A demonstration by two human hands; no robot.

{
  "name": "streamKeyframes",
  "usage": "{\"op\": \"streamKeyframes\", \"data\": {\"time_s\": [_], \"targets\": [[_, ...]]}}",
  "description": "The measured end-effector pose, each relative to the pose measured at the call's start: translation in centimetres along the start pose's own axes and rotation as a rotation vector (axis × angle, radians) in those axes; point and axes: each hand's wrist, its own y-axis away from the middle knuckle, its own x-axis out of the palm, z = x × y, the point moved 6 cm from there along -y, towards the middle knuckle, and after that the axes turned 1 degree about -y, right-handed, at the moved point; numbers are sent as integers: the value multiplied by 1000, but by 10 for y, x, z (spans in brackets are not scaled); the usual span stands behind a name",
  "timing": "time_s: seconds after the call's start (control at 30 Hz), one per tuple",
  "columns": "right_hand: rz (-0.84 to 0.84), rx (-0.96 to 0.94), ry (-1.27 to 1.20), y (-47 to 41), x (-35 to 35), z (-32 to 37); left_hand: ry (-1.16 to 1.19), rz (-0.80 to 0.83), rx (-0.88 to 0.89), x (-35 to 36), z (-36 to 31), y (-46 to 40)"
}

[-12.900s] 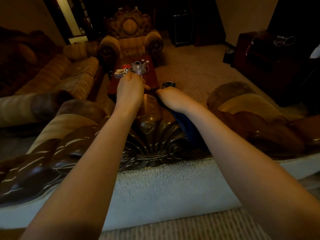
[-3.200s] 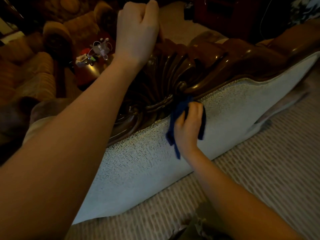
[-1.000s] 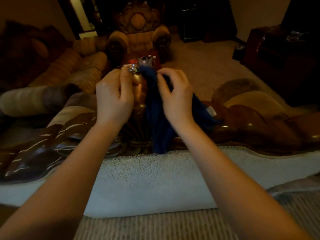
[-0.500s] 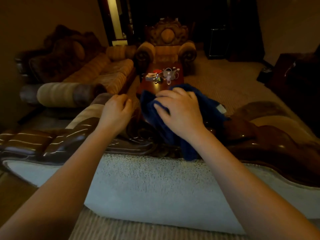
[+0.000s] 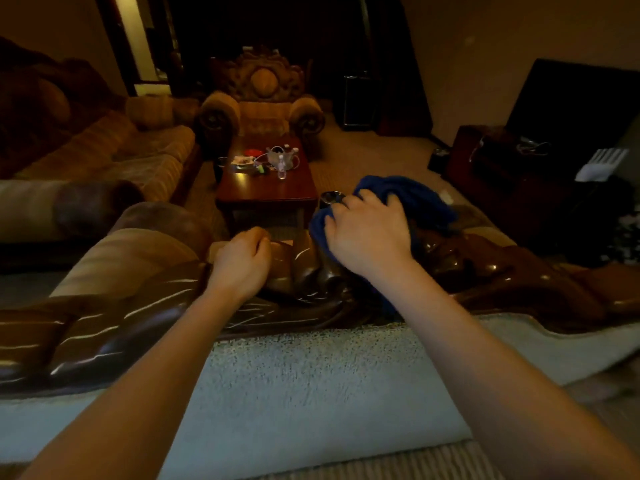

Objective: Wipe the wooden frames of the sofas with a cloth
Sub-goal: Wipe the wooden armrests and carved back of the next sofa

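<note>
I stand behind a sofa whose glossy dark wooden frame [image 5: 114, 327] runs across the top of its pale fabric back [image 5: 311, 382]. My right hand [image 5: 369, 237] presses a bunched blue cloth [image 5: 412, 199] onto the carved crest, right of centre. My left hand [image 5: 242, 263] rests curled on the crest just left of the cloth, fingers folded over the far edge. Part of the cloth is hidden under my right hand.
Beyond the sofa a dark wooden coffee table [image 5: 266, 192] carries several small items and a bottle. An ornate armchair [image 5: 261, 102] stands at the far end, a long striped sofa [image 5: 104, 157] on the left, and a dark cabinet [image 5: 512, 161] on the right.
My right hand has slid the cloth to the right along the crest. My left hand has moved a little to the right on the wood. The camera has shifted slightly.
</note>
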Motion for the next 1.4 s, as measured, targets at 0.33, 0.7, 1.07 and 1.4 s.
{"op": "streamKeyframes", "data": {"time_s": [0.33, 0.7, 1.07, 1.4], "targets": [[179, 140, 32, -11, 5, -18, 325, -24, -83, -13, 17, 7], [477, 73, 125, -57, 43, 54, 252, -50, -61, -13, 16, 3], [123, -181, 108, -13, 26, 55, 247, -98, -13, -11, 11, 4], [160, -120, -83, -22, 17, 56, 410, 94, -60, -17, 22, -37]]}}
